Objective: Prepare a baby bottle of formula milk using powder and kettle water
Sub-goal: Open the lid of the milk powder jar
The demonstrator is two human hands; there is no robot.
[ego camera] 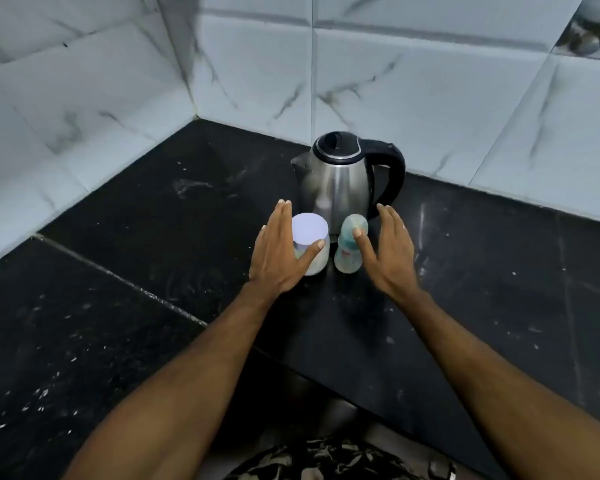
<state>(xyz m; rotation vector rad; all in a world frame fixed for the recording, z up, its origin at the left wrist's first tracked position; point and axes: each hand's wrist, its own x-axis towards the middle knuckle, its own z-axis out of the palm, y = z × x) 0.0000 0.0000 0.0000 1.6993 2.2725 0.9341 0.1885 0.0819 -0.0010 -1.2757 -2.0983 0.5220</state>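
The bottle (350, 245) stands upright on the bench (153, 237), just inside the right hand (390, 252), whose grip is wide, thumb at its side. The left hand (279, 251), also spread, flanks the tub (309, 233); contact seems likely but unclear. The kettle (340, 181) stands behind.

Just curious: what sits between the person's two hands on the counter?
The head view shows a white tub and a baby bottle side by side, between the left hand and right hand.
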